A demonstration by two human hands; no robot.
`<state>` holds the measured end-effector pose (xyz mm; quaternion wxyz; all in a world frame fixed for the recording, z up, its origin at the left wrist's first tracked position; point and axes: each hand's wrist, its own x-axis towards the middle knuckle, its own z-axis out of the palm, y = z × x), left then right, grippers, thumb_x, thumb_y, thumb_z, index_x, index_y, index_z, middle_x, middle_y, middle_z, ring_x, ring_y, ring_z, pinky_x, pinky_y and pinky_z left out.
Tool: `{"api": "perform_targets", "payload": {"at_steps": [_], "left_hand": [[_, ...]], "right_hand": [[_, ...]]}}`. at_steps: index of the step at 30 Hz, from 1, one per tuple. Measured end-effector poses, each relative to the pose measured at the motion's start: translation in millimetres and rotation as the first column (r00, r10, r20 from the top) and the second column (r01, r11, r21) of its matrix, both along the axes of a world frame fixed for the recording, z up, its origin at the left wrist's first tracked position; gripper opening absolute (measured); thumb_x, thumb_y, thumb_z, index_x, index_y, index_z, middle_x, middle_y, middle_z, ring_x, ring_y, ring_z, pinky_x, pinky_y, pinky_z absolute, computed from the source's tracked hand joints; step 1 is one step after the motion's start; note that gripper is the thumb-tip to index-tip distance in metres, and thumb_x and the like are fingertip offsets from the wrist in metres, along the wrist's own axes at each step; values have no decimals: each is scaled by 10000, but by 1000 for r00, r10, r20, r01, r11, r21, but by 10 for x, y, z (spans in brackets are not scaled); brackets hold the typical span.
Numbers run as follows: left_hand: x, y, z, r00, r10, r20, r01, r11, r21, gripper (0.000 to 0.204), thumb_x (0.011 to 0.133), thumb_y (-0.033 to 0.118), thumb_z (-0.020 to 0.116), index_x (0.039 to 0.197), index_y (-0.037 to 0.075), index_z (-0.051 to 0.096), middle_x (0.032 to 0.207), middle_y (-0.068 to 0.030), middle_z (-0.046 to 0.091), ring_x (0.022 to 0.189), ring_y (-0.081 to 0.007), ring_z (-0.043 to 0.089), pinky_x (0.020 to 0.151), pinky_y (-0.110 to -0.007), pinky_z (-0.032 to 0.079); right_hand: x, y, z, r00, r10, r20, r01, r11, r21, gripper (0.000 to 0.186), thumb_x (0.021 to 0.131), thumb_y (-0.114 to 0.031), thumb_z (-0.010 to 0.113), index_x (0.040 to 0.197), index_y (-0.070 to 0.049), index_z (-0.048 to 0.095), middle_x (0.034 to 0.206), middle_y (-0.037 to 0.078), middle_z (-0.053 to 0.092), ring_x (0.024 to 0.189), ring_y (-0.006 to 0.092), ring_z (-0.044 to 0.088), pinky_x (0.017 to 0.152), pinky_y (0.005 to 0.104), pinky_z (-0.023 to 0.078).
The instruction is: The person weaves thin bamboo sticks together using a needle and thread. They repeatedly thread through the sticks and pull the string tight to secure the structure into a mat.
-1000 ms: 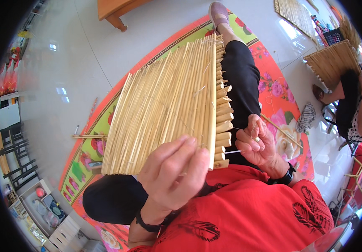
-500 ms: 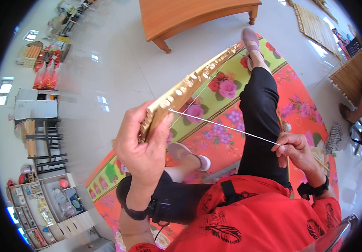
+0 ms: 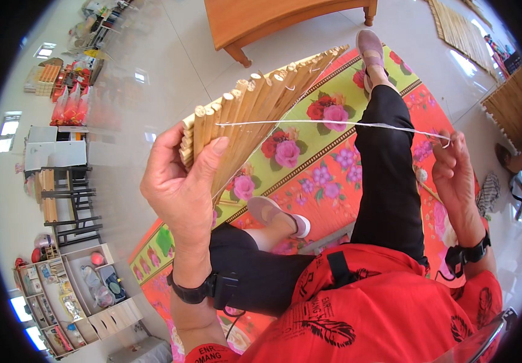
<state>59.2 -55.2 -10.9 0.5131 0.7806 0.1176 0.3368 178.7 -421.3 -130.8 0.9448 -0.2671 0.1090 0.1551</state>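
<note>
My left hand (image 3: 179, 187) is closed around the near end of a mat of thin, pale yellow stalks (image 3: 252, 106), thumb on the side facing me. The mat is raised off the floor, its cut stalk ends along the upper edge, and it slants away to the far right. A white string (image 3: 333, 121) comes from the stalks near my left thumb and runs taut to the right. My right hand (image 3: 454, 172) pinches the string's other end between thumb and fingers. Beside that hand lies a thin stick with a small whitish ball (image 3: 421, 175) at its end.
A flowered red and green cloth (image 3: 327, 212) covers the floor under my legs. An orange-brown wooden table (image 3: 285, 24) stands ahead. More stalk mats (image 3: 460, 36) and a striped cloth (image 3: 488, 192) lie at right, near another person's foot (image 3: 503, 158). Storage trays (image 3: 73, 290) stand at left.
My right hand has moved up and right, drawing out a longer stretch of string. My left hand has shifted up and left, turning the mat so more of its stalk faces show.
</note>
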Motion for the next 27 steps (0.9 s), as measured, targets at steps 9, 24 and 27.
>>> {"api": "perform_targets", "payload": {"at_steps": [9,24,27], "left_hand": [[15,82,13,1000,-10,28,11,999,-42,380,884,2,739,1228,-57,588,1146,-101,674,1013,-141,639,928,-297,517],[27,91,22,1000,11,13,-10,1000,-29,359,883,-10,728,1215,-50,598,1140,-110,680,1012,-148,640,949,-304,505],[29,96,26,1000,-4,16,5,1000,-23,359,882,-9,729,1214,-48,598,1144,-114,679,1015,-150,642,949,-304,508]], "right_hand": [[-1,1382,1041,503,650,570,-523,754,-399,106,990,-64,558,990,13,485,803,136,666,539,177,671,465,255,546],[-140,2188,872,555,510,657,-151,838,-524,45,937,-37,663,938,0,689,716,-53,588,593,-8,469,523,183,372],[-141,2198,877,544,500,674,-165,851,-499,84,940,-14,644,988,13,707,747,-40,618,617,-8,490,541,184,392]]}}
